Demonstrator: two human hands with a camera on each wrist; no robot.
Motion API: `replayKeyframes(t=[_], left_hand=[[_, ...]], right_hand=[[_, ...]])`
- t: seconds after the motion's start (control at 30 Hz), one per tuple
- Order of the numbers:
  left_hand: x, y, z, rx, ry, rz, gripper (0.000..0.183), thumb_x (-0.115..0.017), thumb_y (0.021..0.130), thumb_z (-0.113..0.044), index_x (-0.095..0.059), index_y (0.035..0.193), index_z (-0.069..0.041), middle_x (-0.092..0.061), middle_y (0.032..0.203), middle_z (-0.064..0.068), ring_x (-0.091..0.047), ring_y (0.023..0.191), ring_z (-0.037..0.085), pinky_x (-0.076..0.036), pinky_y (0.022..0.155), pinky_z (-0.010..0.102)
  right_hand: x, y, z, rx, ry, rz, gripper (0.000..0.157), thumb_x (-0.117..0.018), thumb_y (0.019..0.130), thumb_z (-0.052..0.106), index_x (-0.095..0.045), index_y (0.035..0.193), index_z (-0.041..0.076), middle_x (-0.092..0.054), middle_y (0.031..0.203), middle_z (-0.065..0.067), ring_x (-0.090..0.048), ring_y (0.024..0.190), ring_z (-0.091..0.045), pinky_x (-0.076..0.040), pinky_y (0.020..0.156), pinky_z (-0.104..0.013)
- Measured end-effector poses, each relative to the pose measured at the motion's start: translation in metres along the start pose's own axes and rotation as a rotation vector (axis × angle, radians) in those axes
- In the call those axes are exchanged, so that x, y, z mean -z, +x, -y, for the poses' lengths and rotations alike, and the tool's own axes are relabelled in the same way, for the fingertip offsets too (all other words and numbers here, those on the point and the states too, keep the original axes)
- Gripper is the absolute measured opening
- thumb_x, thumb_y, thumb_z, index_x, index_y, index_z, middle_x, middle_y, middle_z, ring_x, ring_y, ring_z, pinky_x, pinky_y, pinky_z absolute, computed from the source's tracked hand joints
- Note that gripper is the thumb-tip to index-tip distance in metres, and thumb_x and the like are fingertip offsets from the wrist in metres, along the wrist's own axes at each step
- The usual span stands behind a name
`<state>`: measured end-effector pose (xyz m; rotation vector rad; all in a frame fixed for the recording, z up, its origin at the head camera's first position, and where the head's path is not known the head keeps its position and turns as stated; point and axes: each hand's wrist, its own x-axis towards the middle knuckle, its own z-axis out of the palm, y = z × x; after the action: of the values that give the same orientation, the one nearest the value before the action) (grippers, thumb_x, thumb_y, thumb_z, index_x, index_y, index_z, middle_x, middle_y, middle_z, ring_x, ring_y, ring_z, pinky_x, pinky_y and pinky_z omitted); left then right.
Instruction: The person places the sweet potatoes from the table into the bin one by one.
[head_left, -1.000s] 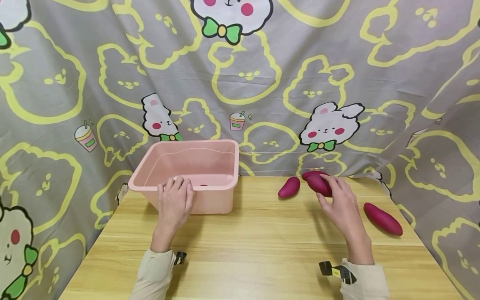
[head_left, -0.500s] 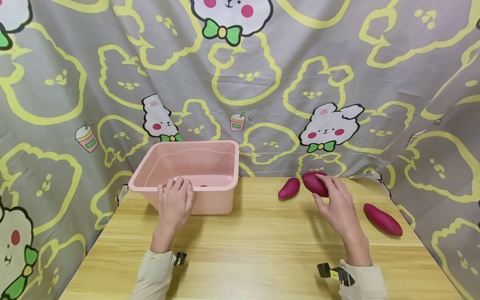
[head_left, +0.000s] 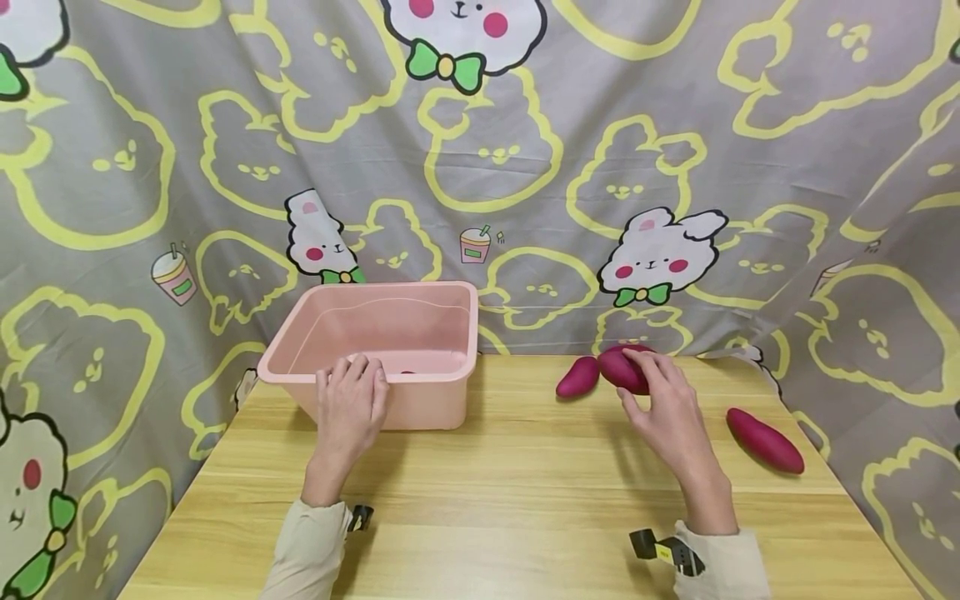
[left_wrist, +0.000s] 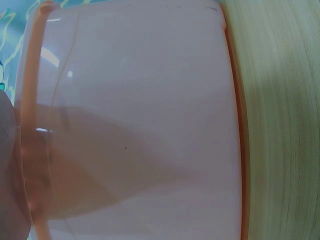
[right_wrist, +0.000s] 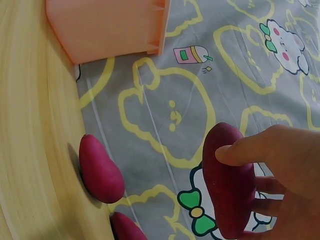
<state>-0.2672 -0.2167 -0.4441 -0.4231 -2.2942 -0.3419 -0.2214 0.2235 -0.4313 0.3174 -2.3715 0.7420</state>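
Note:
My right hand [head_left: 667, 408] pinches a purple-red sweet potato [right_wrist: 227, 185] between thumb and fingers, lifted off the table in the right wrist view. Just behind it, a second sweet potato [right_wrist: 127, 227] is mostly hidden in the head view. To the left lies a smaller one [head_left: 578, 377], and a long one [head_left: 765, 441] rests near the table's right side. My left hand [head_left: 350, 404] grips the front rim of a pink plastic tub [head_left: 423, 404], fingers curled over the edge. A dark red sliver [head_left: 407, 372] shows on the tub's floor, largely hidden by the front wall.
The wooden table [head_left: 487, 517] carries the tub at its back left and the sweet potatoes on the right. A grey patterned curtain [head_left: 517, 225] hangs close along the table's back edge and both sides.
With the sweet potato in its grasp, my right hand has shifted slightly left, towards the smaller one. My left hand and the tub stay in place.

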Motion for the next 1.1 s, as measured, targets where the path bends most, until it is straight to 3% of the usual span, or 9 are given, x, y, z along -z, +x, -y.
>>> replayKeyframes(t=[0.57, 1.1], left_hand=[[0.000, 0.000, -0.001, -0.009, -0.001, -0.016, 0.035, -0.031, 0.105, -0.027, -0.056, 0.089, -0.008, -0.060, 0.091, 0.013, -0.052, 0.089, 0.039, -0.034, 0.081, 0.056], [0.000, 0.001, -0.001, -0.009, 0.007, -0.010, 0.036, -0.030, 0.105, -0.028, -0.057, 0.092, -0.008, -0.062, 0.094, 0.014, -0.053, 0.091, 0.040, -0.035, 0.083, 0.057]], right_hand=[[-0.008, 0.002, 0.013, 0.033, 0.016, 0.026, 0.061, -0.084, 0.079, -0.001, -0.061, 0.136, 0.006, -0.060, 0.128, -0.019, -0.057, 0.116, -0.043, -0.043, 0.087, -0.068], [-0.022, 0.002, 0.032, 0.091, 0.027, 0.048, 0.059, -0.084, 0.082, 0.005, -0.062, 0.136, 0.008, -0.061, 0.129, -0.017, -0.057, 0.112, -0.037, -0.048, 0.085, -0.060]])
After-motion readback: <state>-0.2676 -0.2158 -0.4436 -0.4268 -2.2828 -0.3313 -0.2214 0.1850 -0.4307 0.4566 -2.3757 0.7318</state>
